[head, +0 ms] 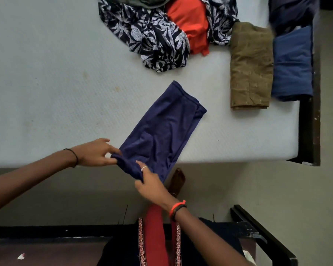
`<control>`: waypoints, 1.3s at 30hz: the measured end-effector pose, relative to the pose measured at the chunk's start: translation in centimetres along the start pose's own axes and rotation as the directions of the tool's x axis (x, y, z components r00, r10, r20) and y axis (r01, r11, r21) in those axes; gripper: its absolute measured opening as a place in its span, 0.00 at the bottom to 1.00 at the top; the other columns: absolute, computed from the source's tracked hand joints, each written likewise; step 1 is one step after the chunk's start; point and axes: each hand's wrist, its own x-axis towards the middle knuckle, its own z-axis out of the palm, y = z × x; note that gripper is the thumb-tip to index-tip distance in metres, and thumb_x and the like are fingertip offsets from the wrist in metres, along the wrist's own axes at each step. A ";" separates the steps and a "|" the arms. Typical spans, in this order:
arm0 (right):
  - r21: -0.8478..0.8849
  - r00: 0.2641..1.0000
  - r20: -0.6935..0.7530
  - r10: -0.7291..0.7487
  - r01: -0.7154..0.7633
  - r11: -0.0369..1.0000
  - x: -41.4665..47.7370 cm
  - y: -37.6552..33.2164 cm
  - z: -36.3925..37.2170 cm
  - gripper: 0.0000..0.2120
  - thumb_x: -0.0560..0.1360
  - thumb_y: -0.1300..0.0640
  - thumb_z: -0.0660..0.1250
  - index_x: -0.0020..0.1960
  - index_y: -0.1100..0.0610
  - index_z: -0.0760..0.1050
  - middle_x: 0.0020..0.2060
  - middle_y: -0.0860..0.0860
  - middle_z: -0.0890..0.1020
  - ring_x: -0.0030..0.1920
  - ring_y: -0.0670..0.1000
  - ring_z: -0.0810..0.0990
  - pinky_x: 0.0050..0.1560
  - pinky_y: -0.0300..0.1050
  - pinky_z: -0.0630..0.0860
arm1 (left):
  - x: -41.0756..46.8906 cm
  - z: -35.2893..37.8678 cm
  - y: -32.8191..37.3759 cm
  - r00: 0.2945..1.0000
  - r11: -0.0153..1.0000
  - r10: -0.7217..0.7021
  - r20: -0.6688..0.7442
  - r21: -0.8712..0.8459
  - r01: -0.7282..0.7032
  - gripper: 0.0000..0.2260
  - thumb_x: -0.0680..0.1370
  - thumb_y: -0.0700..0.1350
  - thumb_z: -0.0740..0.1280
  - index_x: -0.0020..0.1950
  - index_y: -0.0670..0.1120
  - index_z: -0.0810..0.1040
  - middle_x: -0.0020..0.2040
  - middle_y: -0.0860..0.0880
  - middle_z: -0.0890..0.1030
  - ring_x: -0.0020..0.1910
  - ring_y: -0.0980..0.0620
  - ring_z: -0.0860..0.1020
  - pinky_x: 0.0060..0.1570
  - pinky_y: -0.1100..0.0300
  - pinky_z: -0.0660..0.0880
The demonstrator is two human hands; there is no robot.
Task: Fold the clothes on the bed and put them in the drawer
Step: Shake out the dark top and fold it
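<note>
The purple garment (161, 131) is lying slantwise at the near edge of the bed (46, 73). It is already narrowed into a long strip, with its far end reaching toward the middle of the bed and its near end spilling just off the edge. The left hand (96, 153) is pinching that near end at its left corner between thumb and fingers. The right hand (152, 181) is gripping the bunched cloth just beside it, fingers curled into the fabric, past the bed's edge. I'd judge this piece about halfway folded, with a crosswise fold coming next. Along the bed's right side two finished pieces are sitting together: an olive folded piece (251, 68) and, touching it on the outer side, a blue folded piece (292, 64). A dark navy piece (292, 10) is sitting at the far right corner, folded or not I cannot tell. At the bed's far edge a heap is waiting: a leaf-print garment (142, 33), an orange garment (188, 24) tucked into it, and a grey-green one (142, 0) on top. No drawer is showing, so the putting away looks to be all ahead.
</note>
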 end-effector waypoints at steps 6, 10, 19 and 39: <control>0.216 0.989 -0.146 0.038 -0.006 0.976 2.8 1.3 -8.7 0.14 0.75 0.60 0.67 0.60 0.58 0.75 0.51 0.49 0.78 0.52 0.46 0.75 0.56 0.39 0.69 | 3.2 -3.1 -0.5 0.965 0.885 -0.116 -0.234 -0.465 -0.006 0.28 0.65 0.73 0.62 0.51 0.54 0.82 0.46 0.54 0.84 0.48 0.57 0.80 0.52 0.59 0.75; 0.314 0.975 -0.191 0.114 -0.049 0.948 5.3 3.4 -12.0 0.13 0.75 0.57 0.68 0.58 0.58 0.76 0.54 0.52 0.80 0.55 0.50 0.78 0.58 0.43 0.72 | 7.5 -4.1 -0.1 0.926 0.856 -0.163 -0.340 -0.516 -0.038 0.03 0.76 0.52 0.68 0.44 0.55 0.80 0.43 0.52 0.82 0.45 0.56 0.79 0.49 0.60 0.71; -0.123 0.760 -0.649 -0.016 -0.085 0.989 5.6 4.5 -9.1 0.24 0.77 0.54 0.63 0.71 0.61 0.64 0.64 0.59 0.72 0.64 0.59 0.70 0.64 0.50 0.67 | 10.8 -2.8 -0.1 0.713 0.985 -0.135 -0.688 -0.173 0.019 0.22 0.77 0.55 0.64 0.67 0.45 0.69 0.63 0.44 0.74 0.59 0.46 0.75 0.59 0.52 0.71; -0.742 0.888 -0.389 -0.244 -0.145 0.654 5.8 6.8 -1.6 0.30 0.73 0.62 0.53 0.74 0.68 0.56 0.73 0.64 0.60 0.75 0.60 0.58 0.72 0.65 0.57 | 9.3 1.7 -1.5 0.917 0.776 0.293 -0.270 0.628 -0.063 0.27 0.78 0.46 0.47 0.77 0.45 0.43 0.78 0.46 0.48 0.76 0.55 0.44 0.73 0.54 0.40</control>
